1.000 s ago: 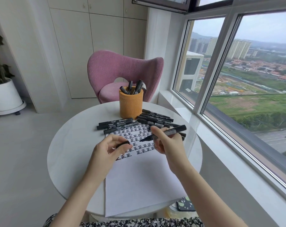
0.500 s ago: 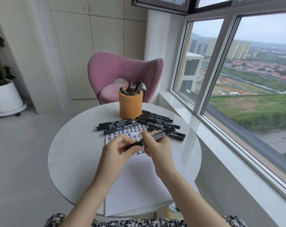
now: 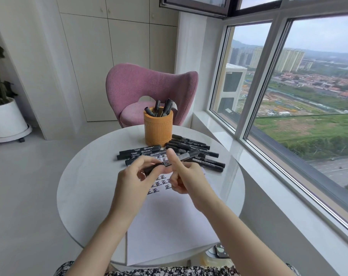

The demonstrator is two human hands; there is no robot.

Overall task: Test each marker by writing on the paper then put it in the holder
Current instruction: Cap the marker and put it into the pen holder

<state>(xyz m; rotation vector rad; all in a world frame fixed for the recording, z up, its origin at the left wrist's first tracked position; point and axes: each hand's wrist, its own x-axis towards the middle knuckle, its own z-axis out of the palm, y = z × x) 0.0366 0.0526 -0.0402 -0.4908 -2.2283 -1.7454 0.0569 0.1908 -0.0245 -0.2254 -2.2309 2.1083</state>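
Head view: both hands raised over the far part of the paper [image 3: 169,226]; left hand [image 3: 136,177] pinches the near end of one black marker [image 3: 189,155] between thumb and fingertips; right hand [image 3: 189,176] pinches the barrel, thumb upright, other fingers curled under; marker held off the sheet, slanting up toward the right. Rows of written characters show under the hands; step judged: cap being seated after the test stroke, though the cap joint is hidden by fingers. Next move calls for the left hand to let go and the right to carry the marker to the orange holder [image 3: 158,126] at the far side of the table [image 3: 85,186] and drop it in upright. In the way: loose markers [image 3: 191,145] lying between paper and holder; standing markers [image 3: 162,107] already crowding the holder mouth. Around: pink chair [image 3: 149,86]; white planter [image 3: 6,118]; window [image 3: 308,96] at right.
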